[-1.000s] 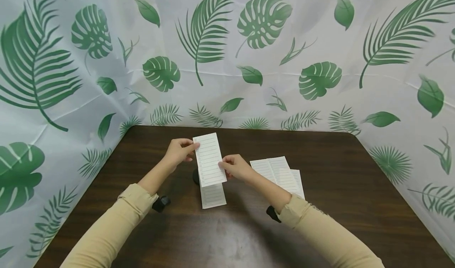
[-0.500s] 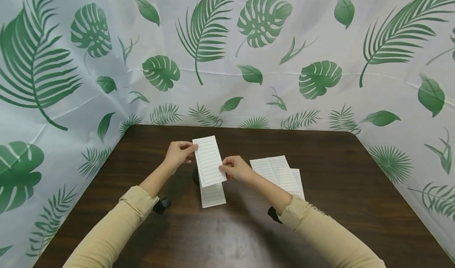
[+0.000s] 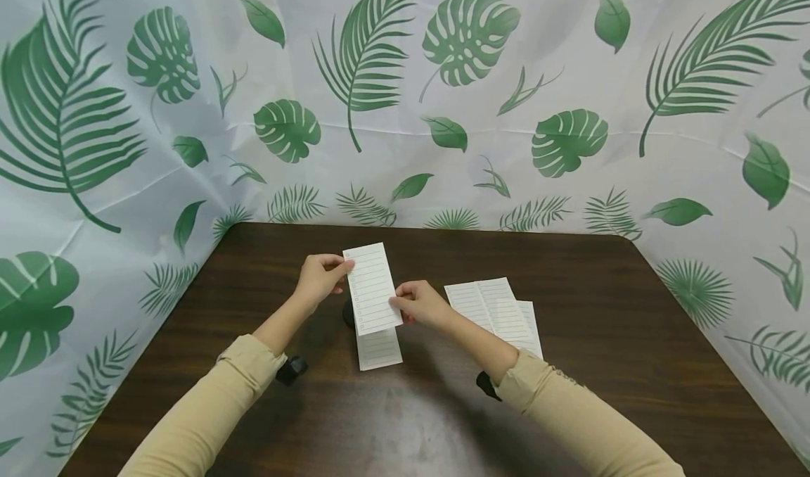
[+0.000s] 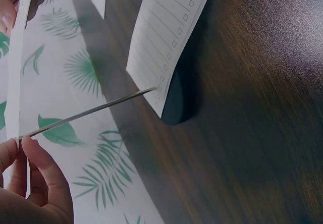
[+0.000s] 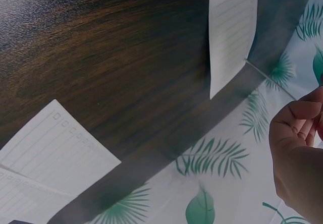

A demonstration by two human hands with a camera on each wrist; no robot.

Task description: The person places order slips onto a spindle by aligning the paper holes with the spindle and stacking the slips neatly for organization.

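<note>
A lined checklist sheet (image 3: 373, 287) hangs above the table, held by both hands. My left hand (image 3: 321, 278) pinches its upper left edge between thumb and fingers. Lower down, my right hand (image 3: 425, 302) pinches the right edge. Below stands a paper spike with a dark round base (image 4: 177, 102) and a thin metal rod (image 4: 91, 112). Another checklist sheet (image 4: 164, 37) lies at the rod's foot, over the base. The rod's upper end meets the held sheet beside the left thumb; whether it passes through the paper, I cannot tell.
Several lined sheets (image 3: 471, 300) lie overlapping on the dark wooden table (image 3: 601, 364), right of the right hand. Leaf-printed white cloth (image 3: 392, 167) hangs behind and beside the table. Black straps with devices (image 3: 292, 370) sit on the wrists.
The held sheet and both hands have sunk very slightly. Both grips on the sheet look the same, and the sheets on the table have not moved.
</note>
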